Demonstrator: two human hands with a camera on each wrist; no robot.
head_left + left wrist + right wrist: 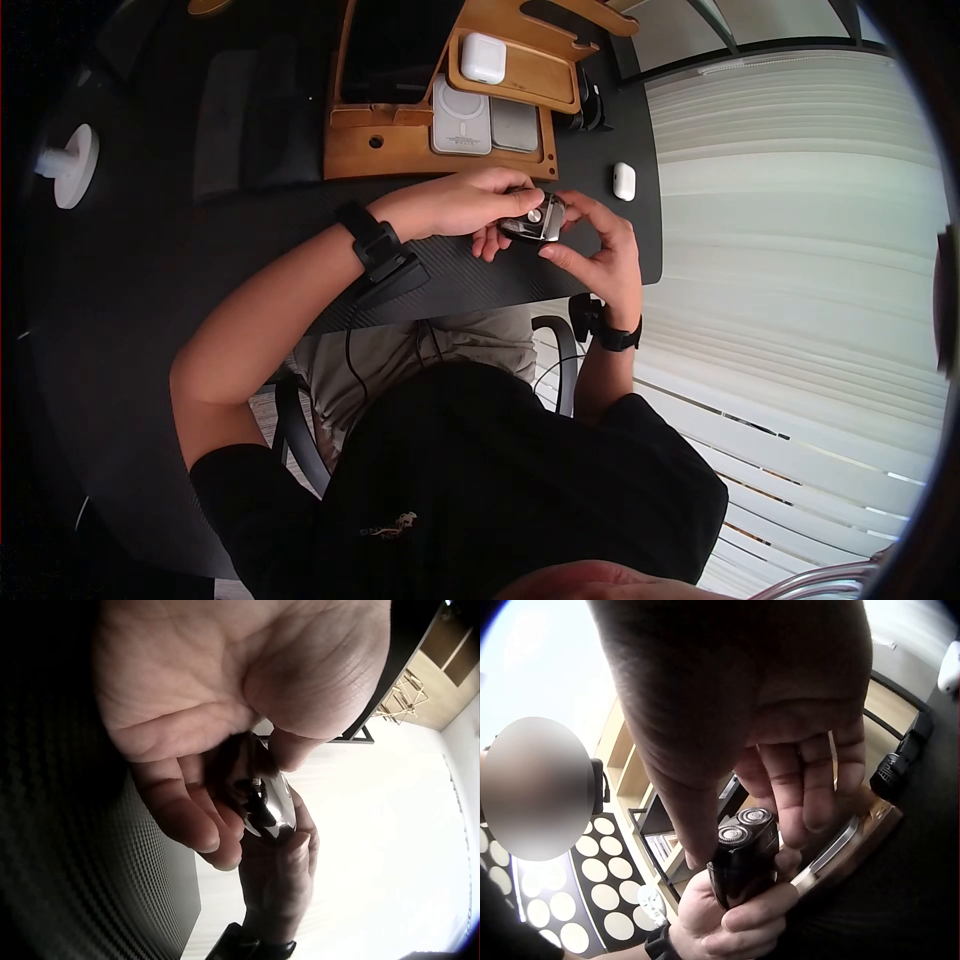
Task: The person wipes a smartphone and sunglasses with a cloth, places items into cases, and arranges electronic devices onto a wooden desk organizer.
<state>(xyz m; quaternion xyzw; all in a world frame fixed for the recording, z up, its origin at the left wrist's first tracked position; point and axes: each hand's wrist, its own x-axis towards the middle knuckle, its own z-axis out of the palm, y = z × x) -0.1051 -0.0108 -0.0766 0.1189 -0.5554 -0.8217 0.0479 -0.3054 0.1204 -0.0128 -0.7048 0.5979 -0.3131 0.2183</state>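
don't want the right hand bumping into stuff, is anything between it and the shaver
Nothing visible stands between the right hand and the shaver: its thumb and fingers are right at the head end. The left hand grips the body from the other side, and the white case lies off the line between them.

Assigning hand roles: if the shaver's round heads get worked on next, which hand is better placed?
Right, I'd say. The left hand has its grip round the shaver body, steadying it; the right hand is at the end with the two round heads, thumb and fingers either side.
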